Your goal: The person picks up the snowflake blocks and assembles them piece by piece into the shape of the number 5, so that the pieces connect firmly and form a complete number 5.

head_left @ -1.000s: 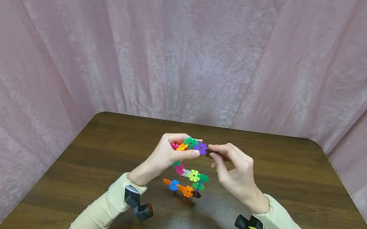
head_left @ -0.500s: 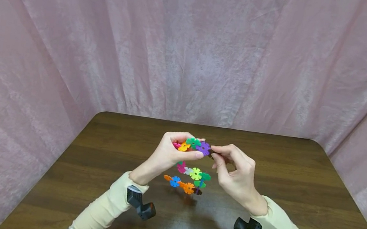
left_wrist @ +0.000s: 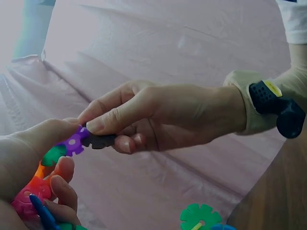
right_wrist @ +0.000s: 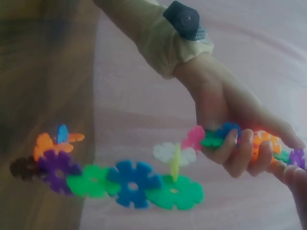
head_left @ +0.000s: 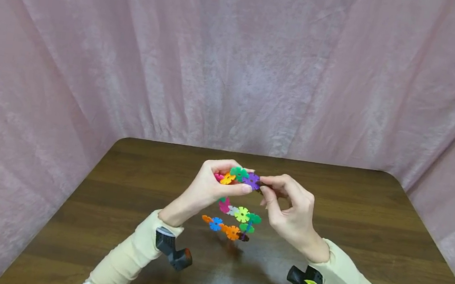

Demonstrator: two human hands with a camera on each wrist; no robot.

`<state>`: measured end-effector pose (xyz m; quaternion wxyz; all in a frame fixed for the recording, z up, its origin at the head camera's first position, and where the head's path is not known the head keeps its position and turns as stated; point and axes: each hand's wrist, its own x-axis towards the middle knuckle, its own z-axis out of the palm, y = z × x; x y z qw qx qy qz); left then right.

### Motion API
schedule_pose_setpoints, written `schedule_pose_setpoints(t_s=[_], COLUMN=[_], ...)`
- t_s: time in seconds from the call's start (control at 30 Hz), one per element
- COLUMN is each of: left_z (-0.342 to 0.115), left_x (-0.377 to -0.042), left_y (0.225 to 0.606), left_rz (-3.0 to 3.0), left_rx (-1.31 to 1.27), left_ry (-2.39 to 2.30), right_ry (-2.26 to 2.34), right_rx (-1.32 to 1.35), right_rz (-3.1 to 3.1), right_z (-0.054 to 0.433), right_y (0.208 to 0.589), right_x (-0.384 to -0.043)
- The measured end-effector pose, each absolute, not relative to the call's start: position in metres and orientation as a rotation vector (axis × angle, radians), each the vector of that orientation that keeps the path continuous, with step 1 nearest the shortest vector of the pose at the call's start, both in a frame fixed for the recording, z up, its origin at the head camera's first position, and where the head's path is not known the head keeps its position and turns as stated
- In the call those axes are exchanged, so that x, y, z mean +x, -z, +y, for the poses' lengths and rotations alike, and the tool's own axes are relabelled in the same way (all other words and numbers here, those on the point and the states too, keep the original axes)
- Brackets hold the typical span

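Observation:
My left hand point(head_left: 209, 185) grips a chain of flower-shaped interlocking plastic discs, its thumb lying along the upper end. Near the thumb tip are a green disc point(head_left: 238, 173) and a purple disc point(head_left: 251, 180). A dark brown disc point(left_wrist: 100, 141) is pinched between thumb and fingers of my right hand point(head_left: 294, 208). It meets the purple disc's edge; whether the slots are joined I cannot tell. Below the left hand hangs the rest of the chain, with a lime disc point(head_left: 242, 214), a blue disc point(right_wrist: 134, 184) and orange ones. Some middle discs are hidden by the left hand.
Beneath the hands lies a brown wooden table point(head_left: 155, 166), with shadows of hands and chain on it. A pink curtain point(head_left: 237, 66) hangs behind and at both sides. Each wrist wears a small black camera point(head_left: 173, 250).
Both hands have shifted slightly, and the hanging chain has risen a little with the left hand. The right fingers still pinch the brown disc against the purple one's edge.

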<state>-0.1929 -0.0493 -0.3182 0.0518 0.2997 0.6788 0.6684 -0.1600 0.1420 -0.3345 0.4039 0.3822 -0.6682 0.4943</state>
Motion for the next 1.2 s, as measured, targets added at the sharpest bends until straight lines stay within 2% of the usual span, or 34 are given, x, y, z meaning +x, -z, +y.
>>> schedule_pose_setpoints(t_s=[0.27,0.43,0.73,1.2], left_z=[-0.05,-0.051,-0.042,-0.04], left_x=[-0.193,-0.192,-0.194,-0.196], left_y=[0.319,0.318,0.314,0.316], left_rz=[2.053,2.052,2.091,2.15], left_rx=[0.925,0.953,0.97,0.976], left_ry=[-2.006,-1.953,-1.918,-1.882], right_ry=[-1.115,-0.99,-0.902,-0.905], right_rx=[0.965,0.949,1.124,1.081], right_rz=[-1.812,-1.908,-2.174,-2.187], right_z=[0.154,0.158,0.149,0.144], right_y=[0.328,0.311,0.278,0.282], right_x=[-0.163,-0.163,-0.169,-0.171])
